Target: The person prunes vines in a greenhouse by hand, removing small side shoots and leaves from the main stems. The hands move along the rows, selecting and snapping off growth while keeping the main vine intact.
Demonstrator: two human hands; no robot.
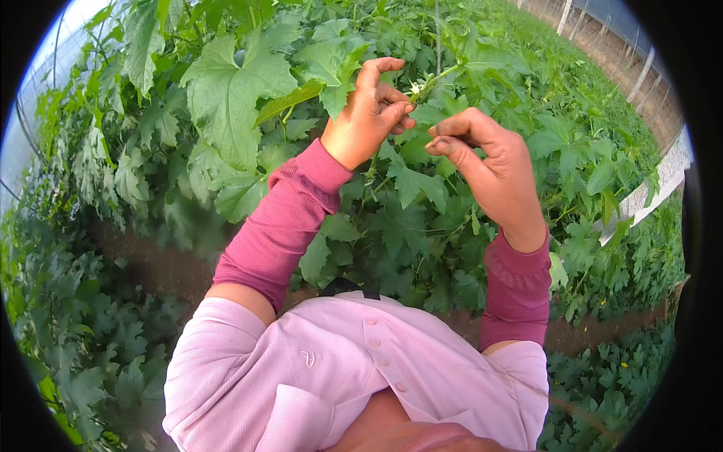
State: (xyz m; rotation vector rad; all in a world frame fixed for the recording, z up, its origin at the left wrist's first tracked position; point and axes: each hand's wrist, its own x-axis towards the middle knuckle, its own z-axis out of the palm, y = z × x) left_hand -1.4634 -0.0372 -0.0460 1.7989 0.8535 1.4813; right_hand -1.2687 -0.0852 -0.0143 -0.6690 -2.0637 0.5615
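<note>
My left hand (373, 107) pinches a green vine stem (432, 83) between thumb and fingers, its forefinger raised and bent. Just beyond those fingertips, a small cluster of pale buds (417, 88) sits on the stem. A thin upright string (438, 39) passes behind the stem. To the right and slightly lower is my right hand (491, 161), apart from the stem. Its thumb and forefinger tips nearly meet and look soiled; whether something tiny is between them cannot be made out. Large lobed leaves (237, 85) hang beside my left wrist.
Dense vine foliage (412, 226) fills the space before me. Bare soil (152, 260) shows between the plant rows. At right, a whitish strip (649, 192) slants through the leaves. Posts (641, 73) stand along the far right edge, and clear sheeting (34, 107) curves at left.
</note>
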